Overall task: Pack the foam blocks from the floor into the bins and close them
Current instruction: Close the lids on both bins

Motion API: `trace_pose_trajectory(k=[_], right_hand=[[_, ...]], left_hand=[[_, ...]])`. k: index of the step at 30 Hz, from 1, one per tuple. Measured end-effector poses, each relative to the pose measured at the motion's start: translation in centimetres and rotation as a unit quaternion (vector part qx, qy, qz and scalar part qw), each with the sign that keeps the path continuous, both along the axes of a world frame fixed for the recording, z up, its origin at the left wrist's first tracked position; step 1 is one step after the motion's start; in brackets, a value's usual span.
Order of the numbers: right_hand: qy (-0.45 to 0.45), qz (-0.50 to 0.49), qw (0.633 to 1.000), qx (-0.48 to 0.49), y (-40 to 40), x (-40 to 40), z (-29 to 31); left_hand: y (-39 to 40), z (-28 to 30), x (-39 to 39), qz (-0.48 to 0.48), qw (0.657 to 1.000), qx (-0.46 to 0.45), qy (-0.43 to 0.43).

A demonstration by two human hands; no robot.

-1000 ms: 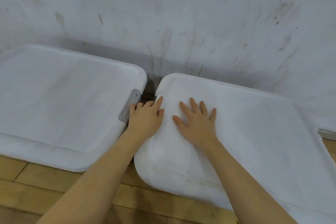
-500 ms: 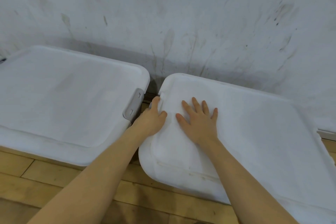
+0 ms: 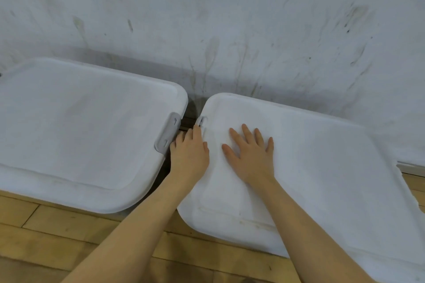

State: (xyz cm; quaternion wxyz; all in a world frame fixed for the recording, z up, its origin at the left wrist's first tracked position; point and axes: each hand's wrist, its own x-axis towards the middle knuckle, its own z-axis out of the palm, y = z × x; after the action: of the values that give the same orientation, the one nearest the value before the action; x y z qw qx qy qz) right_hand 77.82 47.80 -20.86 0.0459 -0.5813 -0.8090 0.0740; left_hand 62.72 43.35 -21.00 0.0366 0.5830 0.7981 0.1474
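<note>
- The right bin's lid (image 3: 322,167) is being pressed flat by the right hand (image 3: 251,156), fingers spread straight.
- Its grey latch (image 3: 201,121) is being touched by the left hand (image 3: 189,156), fingers loosely extended at the lid's edge.
- The left bin (image 3: 80,135) is being kept closed just beside it on the wooden floor (image 3: 57,236).

gym or hall, likely | wooden strip floor (image 3: 69,236) | scuffed white wall (image 3: 230,18)

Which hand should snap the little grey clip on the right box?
The left hand: its fingers already reach the grey clip. The right hand lies flat on the lid.
</note>
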Motion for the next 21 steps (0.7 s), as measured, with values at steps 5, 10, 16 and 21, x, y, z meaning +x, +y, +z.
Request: trace_pose_trajectory(k=[5,10,16,21], right_hand=[[-0.008,-0.001,1.000,0.010,-0.2,-0.3,0.0],[-0.004,-0.008,1.000,0.024,-0.1,-0.4,-0.1],[0.033,-0.003,0.999,0.015,-0.4,-0.1,0.9],[0.107,-0.013,0.992,0.064,-2.4,4.7,4.4]], left_hand=[[-0.4,0.2,-0.3,-0.037,0.999,0.008,-0.036],[-0.2,0.0,-0.1,-0.046,0.998,0.025,0.020],[-0.6,1.1,-0.2,-0.054,0.998,0.008,-0.022],[-1.8,3.3,2.0,-0.069,0.995,0.063,0.022]])
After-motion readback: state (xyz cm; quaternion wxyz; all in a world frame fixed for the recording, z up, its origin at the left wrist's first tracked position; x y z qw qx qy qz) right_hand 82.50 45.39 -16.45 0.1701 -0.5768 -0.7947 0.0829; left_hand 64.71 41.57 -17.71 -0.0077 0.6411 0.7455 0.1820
